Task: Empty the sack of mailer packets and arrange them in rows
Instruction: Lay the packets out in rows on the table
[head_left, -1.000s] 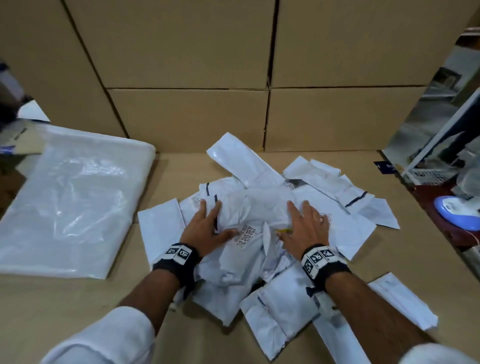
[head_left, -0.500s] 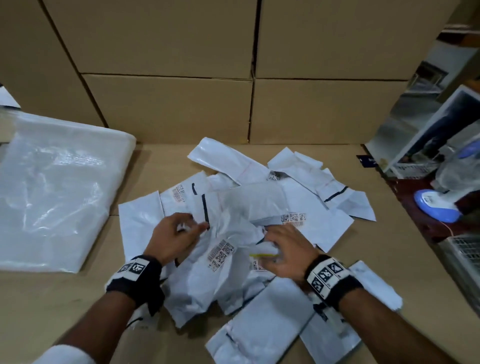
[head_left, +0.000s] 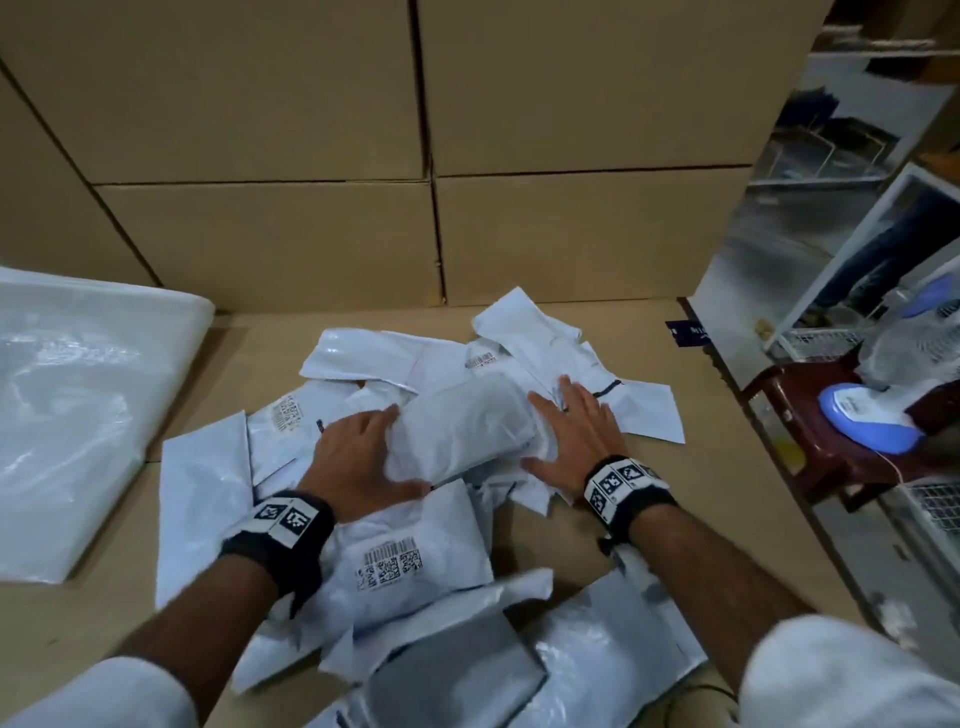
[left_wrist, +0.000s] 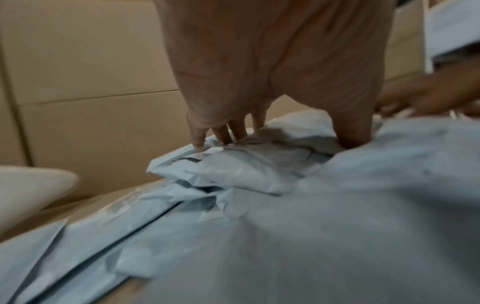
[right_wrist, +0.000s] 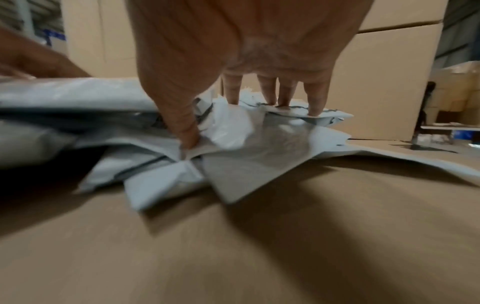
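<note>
Many white mailer packets (head_left: 395, 561) lie in a loose overlapping pile on the cardboard table top (head_left: 649, 493). On top of the pile sits a bulky grey-white packet (head_left: 462, 426). My left hand (head_left: 384, 452) lies against its left end, thumb along its near edge. Flat on the packets at its right end is my right hand (head_left: 550, 431). In the left wrist view my fingers (left_wrist: 223, 131) press into crumpled packets. The right wrist view shows straight fingers (right_wrist: 283, 96) pressing on packet edges. The emptied clear plastic sack (head_left: 78, 415) lies flat at the left.
Stacked cardboard boxes (head_left: 311, 234) form a wall along the back of the table. The table's right edge drops off to a dark red stool (head_left: 810, 441) carrying a blue and white fan base (head_left: 862, 421). More packets (head_left: 597, 660) lie near my forearms.
Both hands have left the packets near me and moved farther into the pile. They now lie flat on either side of the bulky packet. Several packets have shifted.
</note>
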